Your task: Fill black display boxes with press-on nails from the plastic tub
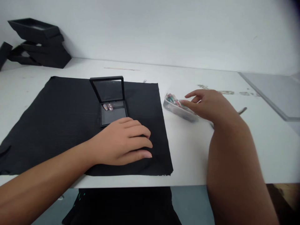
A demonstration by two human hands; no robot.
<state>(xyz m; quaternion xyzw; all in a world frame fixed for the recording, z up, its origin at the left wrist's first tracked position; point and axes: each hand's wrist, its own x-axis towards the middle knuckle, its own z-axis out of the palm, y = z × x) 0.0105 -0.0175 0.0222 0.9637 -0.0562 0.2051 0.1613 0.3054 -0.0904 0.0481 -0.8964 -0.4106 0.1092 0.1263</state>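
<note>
An opened black frame-style case [113,115] stands on a black cloth [70,106], its clear-windowed lid [109,90] tilted up. Two press-on nails [110,107], one silvery and one pinkish with sparkle, lie near the hinge inside it. My left hand [126,142] rests palm down on the cloth just in front of the case, holding nothing, fingers loosely stretched. To the right, a clear plastic tub [178,110] holds small colourful pieces [172,99] that are blurred. My right hand [201,101] is at its far right rim, thumb and fingers apart, with nothing visible between them.
Several black cases [44,43] are stacked at the back left against the white wall. A thin dark tool [242,111] lies partly hidden behind my right forearm. A grey-edged white panel [274,93] lies on the right of the white table [187,156].
</note>
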